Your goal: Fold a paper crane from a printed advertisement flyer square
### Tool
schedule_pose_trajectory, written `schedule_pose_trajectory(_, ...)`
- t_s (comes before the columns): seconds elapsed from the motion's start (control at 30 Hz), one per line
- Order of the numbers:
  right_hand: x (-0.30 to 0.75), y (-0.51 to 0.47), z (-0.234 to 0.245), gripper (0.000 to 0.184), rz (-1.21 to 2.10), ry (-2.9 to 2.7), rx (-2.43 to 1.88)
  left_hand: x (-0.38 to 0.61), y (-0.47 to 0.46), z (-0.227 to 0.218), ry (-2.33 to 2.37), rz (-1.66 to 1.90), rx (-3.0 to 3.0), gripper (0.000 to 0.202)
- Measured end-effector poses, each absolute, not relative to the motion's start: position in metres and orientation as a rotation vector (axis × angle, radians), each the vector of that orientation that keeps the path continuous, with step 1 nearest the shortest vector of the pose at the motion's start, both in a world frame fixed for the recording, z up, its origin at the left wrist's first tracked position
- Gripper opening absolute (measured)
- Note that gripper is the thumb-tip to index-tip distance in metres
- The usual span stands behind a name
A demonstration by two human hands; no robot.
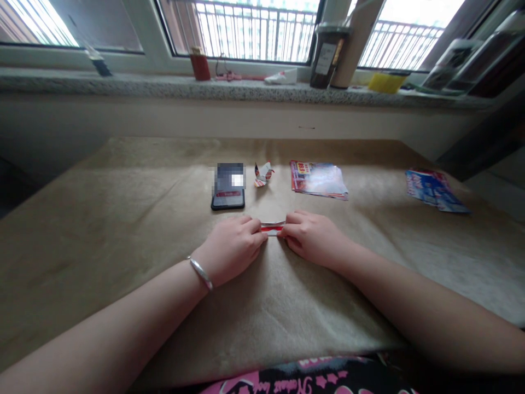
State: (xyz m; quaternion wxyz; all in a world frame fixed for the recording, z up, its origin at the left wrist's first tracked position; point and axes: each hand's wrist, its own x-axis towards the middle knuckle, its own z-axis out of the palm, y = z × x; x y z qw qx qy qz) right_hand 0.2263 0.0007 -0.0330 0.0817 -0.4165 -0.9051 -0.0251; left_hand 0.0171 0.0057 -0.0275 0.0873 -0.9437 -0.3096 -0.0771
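Note:
A narrow folded strip of paper [272,229], white with a red band, lies on the table in front of me. My left hand [235,243] is closed on its left end, and a silver bangle circles that wrist. At the right end, my right hand [309,235] grips the paper with bent fingers. Only the middle of the strip shows; my fingers cover both ends. Just beyond my hands stands a small folded paper bird [263,174], white, red and black. To its left lies a phone [228,198], its screen partly blurred out.
A stack of colourful printed flyers [318,179] lies behind my right hand. More blue and red flyers [435,190] are fanned out at the far right. Beyond the cloth-covered table [123,230], a stone windowsill [156,87] holds a dark lidded container [326,57] and a red bottle [200,65].

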Motion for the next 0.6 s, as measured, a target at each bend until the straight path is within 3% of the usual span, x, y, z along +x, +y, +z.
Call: schedule_pose_trajectory(0.6,0.2279,-0.0005,-0.0304,0.019,-0.049,-2.71,-1.275,0.0152,0.0035,-0.029,-1.182,-0.26,-2.877,0.02)
